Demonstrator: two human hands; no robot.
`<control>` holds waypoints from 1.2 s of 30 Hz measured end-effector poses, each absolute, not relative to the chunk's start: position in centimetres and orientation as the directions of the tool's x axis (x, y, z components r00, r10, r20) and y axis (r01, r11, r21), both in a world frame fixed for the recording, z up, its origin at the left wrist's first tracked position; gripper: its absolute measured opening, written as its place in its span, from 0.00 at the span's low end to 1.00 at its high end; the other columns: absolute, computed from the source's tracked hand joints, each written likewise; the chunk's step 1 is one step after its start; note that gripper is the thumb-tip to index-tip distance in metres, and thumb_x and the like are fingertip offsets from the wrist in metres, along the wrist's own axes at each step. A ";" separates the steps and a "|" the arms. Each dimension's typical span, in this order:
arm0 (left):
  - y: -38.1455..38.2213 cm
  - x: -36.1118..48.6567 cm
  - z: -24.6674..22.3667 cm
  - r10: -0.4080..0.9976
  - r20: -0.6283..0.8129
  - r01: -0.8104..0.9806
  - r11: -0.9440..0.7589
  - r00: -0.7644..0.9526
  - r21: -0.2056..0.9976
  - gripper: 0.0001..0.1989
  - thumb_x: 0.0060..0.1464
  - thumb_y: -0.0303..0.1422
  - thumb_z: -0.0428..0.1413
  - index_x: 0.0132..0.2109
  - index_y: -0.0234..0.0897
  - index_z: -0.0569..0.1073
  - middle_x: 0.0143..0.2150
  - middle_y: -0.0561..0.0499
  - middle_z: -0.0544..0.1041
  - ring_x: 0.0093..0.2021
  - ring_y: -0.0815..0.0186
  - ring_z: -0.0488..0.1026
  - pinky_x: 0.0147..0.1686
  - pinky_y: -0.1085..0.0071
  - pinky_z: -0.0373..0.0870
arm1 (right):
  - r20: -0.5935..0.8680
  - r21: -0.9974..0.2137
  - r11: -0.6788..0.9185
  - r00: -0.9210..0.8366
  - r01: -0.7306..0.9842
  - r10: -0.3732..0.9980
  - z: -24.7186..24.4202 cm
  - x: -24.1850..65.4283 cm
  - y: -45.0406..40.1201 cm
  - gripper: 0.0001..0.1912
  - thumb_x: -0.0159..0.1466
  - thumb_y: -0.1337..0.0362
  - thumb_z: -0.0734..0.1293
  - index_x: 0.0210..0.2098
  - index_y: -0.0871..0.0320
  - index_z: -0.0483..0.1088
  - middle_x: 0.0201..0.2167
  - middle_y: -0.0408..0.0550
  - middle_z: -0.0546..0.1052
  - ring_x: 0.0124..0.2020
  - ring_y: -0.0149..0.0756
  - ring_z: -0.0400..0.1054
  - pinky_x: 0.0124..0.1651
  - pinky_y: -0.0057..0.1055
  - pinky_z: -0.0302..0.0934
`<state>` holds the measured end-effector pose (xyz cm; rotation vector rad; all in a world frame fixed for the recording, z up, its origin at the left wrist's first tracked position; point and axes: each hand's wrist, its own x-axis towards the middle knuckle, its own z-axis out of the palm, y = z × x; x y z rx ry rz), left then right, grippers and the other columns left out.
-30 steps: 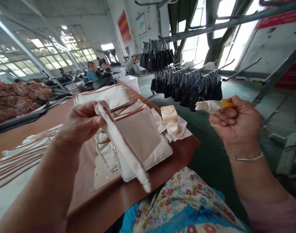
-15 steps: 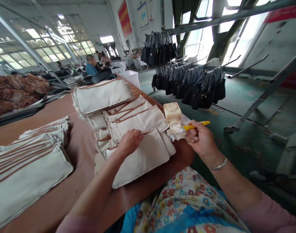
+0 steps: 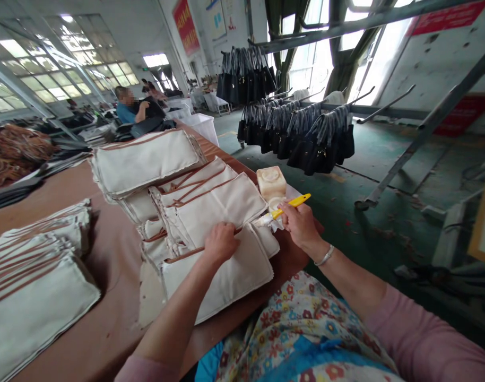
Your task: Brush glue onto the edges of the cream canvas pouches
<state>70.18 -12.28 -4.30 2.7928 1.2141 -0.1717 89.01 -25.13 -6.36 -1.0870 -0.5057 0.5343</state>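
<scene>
My right hand [image 3: 300, 225] is closed around the yellow handle of a paintbrush [image 3: 291, 203]. The brush's pale bristles are at the upper right corner of the front cream fabric piece [image 3: 226, 281], close to its top edge. On that same edge lies my left hand [image 3: 222, 243], its fingers bent over the fabric; the fingertips are partly hidden. Behind it is a stack of cream fabric pieces [image 3: 214, 207] with brown trim. Just beyond the brush stands a cream plastic container [image 3: 271, 181], with whitish paste-like matter around its near side.
A further cream stack [image 3: 147, 159] lies at the back of the brown table [image 3: 119, 286], and overlapping trimmed pieces [image 3: 39, 281] lie at the left. Black bags [image 3: 298, 132] hang on a metal rack beyond the table's right edge. A person [image 3: 127, 109] sits farther back.
My right hand has brought the brush left, from beside the container to the front fabric piece's edge. My left hand stays on that edge. The view has swung slightly right.
</scene>
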 end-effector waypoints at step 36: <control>-16.6 66.4 -2.5 0.583 -0.058 0.359 -0.417 0.811 0.835 0.14 0.55 0.39 0.60 0.46 0.38 0.81 0.42 0.49 0.82 0.42 0.61 0.77 0.41 0.70 0.72 | 0.287 -0.942 0.330 0.668 0.065 0.686 -3.7 87.5 -27.1 0.14 0.64 0.54 0.69 0.28 0.56 0.69 0.15 0.38 0.63 0.17 0.29 0.55 0.21 0.27 0.52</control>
